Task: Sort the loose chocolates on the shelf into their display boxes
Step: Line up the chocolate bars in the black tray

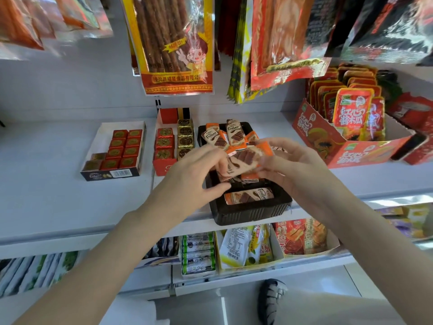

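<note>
Partly hidden: the middle of the black tray (248, 213) lies under both hands, so the count of chocolate bars inside cannot be read. The hanging snack bags (175, 43) above are cut off by the top edge and blurred. Both hands meet over the tray, holding a small stack of orange-and-white wrapped bars (243, 160) just above it. Left hand (196, 174): fingers curled onto the left end of the stack, thumb stretched out low and touching or nearly touching the tray's contents; cannot tell which. Right hand (288, 165): fingers bent round the right end of the stack, pinching it, with the fingertips partly covered by the wrappers. Both forearms reach in from the lower corners, converging, wrists roughly level. More bars stand upright at the tray's far end (234, 134); one lies flat near the front wall (248, 195). To the left on the same shelf (58, 184), a white box (98, 137) holds red foil squares (124, 146), and a red box (164, 165) holds red and gold squares (185, 139).
</note>
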Action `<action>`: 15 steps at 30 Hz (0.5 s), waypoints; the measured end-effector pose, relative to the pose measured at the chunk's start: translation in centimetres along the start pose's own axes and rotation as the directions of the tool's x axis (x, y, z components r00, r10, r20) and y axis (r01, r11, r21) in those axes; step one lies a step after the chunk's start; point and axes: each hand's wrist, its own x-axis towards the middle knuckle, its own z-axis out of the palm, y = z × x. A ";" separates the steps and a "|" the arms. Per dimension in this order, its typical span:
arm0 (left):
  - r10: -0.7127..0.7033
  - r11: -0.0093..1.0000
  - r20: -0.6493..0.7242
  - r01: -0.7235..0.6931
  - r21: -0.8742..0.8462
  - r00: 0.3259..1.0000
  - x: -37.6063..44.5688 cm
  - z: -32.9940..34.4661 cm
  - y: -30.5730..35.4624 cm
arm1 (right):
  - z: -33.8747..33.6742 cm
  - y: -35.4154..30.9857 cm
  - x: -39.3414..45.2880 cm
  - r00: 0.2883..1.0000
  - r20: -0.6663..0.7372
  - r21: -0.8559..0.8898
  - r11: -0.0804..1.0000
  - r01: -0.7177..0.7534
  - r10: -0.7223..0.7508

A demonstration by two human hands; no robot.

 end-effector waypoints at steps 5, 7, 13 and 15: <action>0.036 0.994 0.152 -0.052 0.101 0.988 -0.7 0.5 -0.7 | -2.5 -0.9 0.4 0.990 -0.067 -0.044 0.991 0.123 -0.126; 0.011 0.990 0.223 -0.042 0.135 0.975 -1.0 0.6 -0.8 | -2.8 -1.2 0.2 0.981 0.018 -0.145 0.970 0.196 -0.195; -0.043 0.972 0.340 -0.039 0.231 0.939 -1.3 0.6 -0.2 | -1.2 0.7 0.5 0.924 0.293 -0.495 0.788 0.366 -0.245; -0.060 0.975 0.358 -0.022 0.222 0.932 -1.3 0.7 -0.2 | -1.0 1.9 0.7 0.911 0.355 -0.655 0.640 0.401 -0.208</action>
